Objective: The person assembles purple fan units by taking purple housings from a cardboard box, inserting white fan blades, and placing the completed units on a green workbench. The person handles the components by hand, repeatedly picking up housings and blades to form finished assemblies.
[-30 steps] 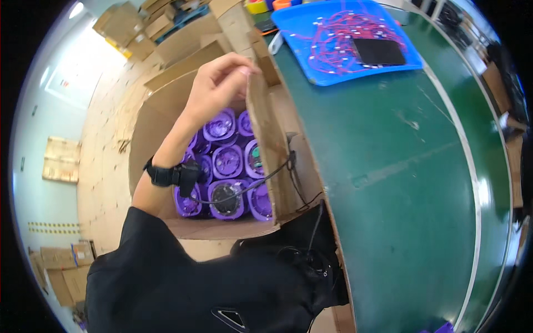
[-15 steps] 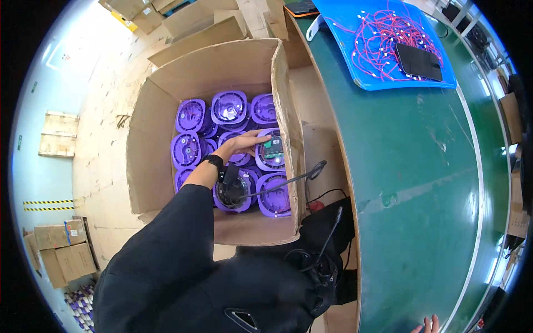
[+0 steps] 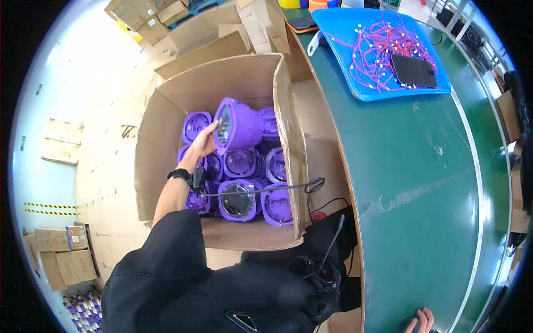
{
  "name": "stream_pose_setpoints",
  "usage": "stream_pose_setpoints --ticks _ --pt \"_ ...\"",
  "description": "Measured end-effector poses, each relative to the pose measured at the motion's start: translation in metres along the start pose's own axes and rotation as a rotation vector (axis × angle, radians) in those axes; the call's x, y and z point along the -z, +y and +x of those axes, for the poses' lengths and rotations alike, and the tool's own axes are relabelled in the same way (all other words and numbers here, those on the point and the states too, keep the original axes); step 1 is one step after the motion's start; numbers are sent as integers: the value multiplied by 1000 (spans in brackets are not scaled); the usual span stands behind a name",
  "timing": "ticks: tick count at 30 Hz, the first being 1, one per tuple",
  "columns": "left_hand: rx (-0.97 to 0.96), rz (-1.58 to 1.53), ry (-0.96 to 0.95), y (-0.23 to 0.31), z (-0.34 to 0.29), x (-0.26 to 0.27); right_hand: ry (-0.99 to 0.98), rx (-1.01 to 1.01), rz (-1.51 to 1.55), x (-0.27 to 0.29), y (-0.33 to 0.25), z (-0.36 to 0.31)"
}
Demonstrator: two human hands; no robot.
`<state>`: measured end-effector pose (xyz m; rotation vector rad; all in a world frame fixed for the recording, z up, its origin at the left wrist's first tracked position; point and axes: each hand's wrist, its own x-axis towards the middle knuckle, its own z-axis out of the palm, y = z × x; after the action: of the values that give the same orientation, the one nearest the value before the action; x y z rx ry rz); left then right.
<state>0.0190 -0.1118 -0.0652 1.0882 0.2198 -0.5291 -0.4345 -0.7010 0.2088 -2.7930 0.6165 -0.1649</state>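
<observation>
My left hand (image 3: 204, 142) grips the rim of a purple plastic housing (image 3: 246, 127), holding it tipped on its side above the others. A green circuit board (image 3: 224, 125) shows in its open face. Below it, inside a large cardboard box (image 3: 233, 237), several similar purple housings (image 3: 240, 162) sit in rows. One near housing has a dark round face (image 3: 239, 201). A black band with a small dark device (image 3: 198, 180) is on my left wrist, and a cable (image 3: 266, 190) runs from it to the right. My right hand (image 3: 422, 321) rests at the green table's near edge, fingers apart and seemingly holding nothing.
The long green table (image 3: 411, 222) stands right of the box. On its far end, a blue tray (image 3: 363, 94) holds tangled pink wires (image 3: 377, 50) and a black phone-like slab (image 3: 413, 71). Flattened cardboard (image 3: 205, 55) lies beyond the box; stacked cartons (image 3: 64, 252) stand at far left.
My left hand has lifted a housing from the box's right side and moved it left and away from me, tipping it. The view has shifted slightly. More of my right hand shows on the table.
</observation>
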Motion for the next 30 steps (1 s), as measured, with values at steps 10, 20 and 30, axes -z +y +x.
stream_pose_setpoints --ticks 10,20,30 --pt "-442 -30 -23 51 15 -73 -16 -63 40 8 -10 -2" --pt "-187 -130 -302 51 -8 -232 -95 -48 96 11 9 -31" --pt "348 -20 -604 -20 -55 -450 45 32 917 -6 -29 20"
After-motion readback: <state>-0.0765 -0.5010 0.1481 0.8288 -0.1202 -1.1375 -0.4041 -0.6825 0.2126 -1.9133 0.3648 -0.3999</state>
